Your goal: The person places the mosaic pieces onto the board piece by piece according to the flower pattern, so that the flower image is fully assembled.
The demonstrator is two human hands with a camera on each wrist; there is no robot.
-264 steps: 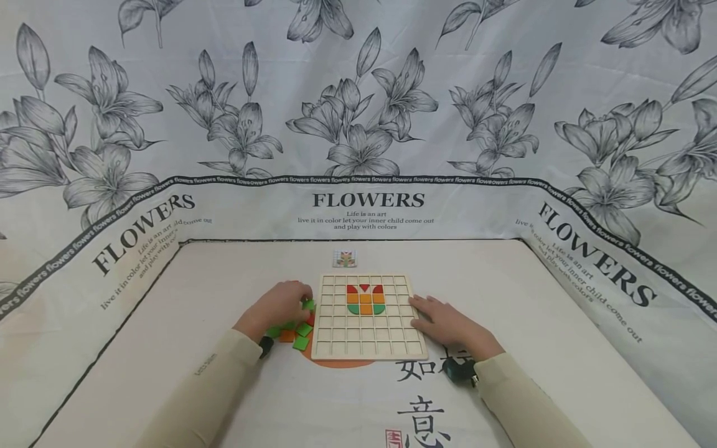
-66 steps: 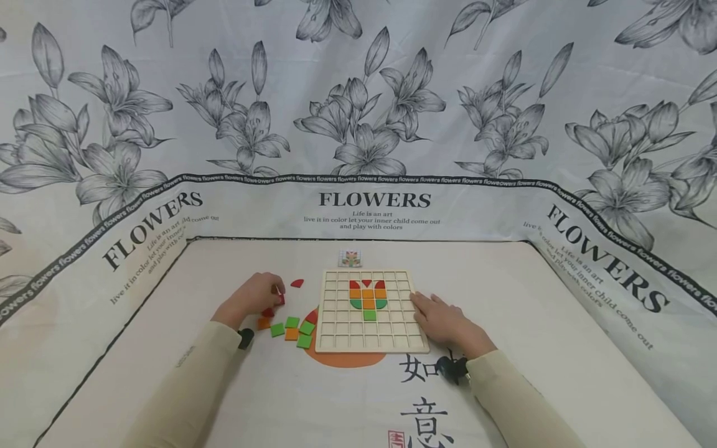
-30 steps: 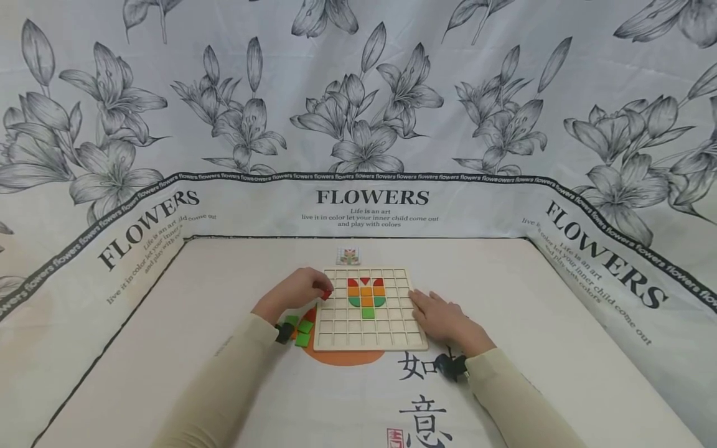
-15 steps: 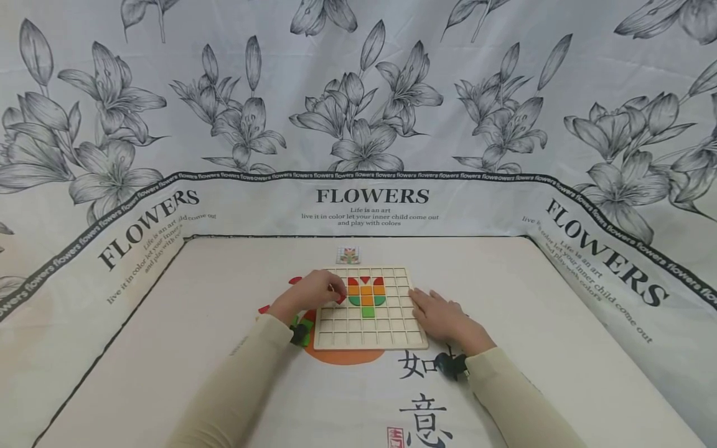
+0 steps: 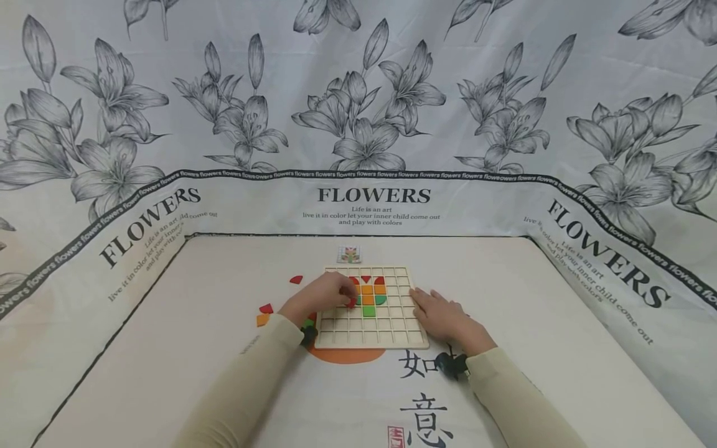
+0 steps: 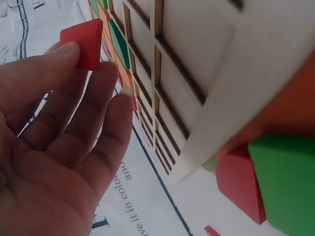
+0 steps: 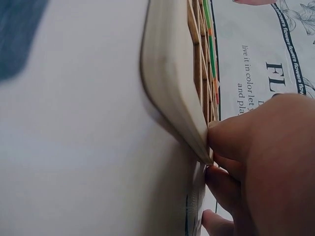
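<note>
My left hand (image 5: 325, 292) is over the left part of a wooden grid board (image 5: 398, 330). Its thumb and fingertips pinch a red tile (image 6: 83, 43), held just above the board in the left wrist view. Set into the grid are red, orange and green pieces, among them an orange tile (image 5: 367, 290) and a light green square (image 5: 368, 311); my left fingers cover some of the pattern's left side. My right hand (image 5: 445, 316) rests at the board's right edge with fingers extended. In the right wrist view its thumb (image 7: 229, 137) touches that edge.
Left of the board lie a red rounded piece (image 5: 296, 279), another red piece (image 5: 266, 308) and an orange tile (image 5: 262, 320). A green tile (image 6: 285, 182) is partly hidden by my left wrist in the head view. Behind the board lies a small pattern card (image 5: 350, 254).
A light green square has appeared below the pattern since the oldest frame. My left hand has picked up a red tile from the left and carried it rightward over the board. My right hand stays put.
</note>
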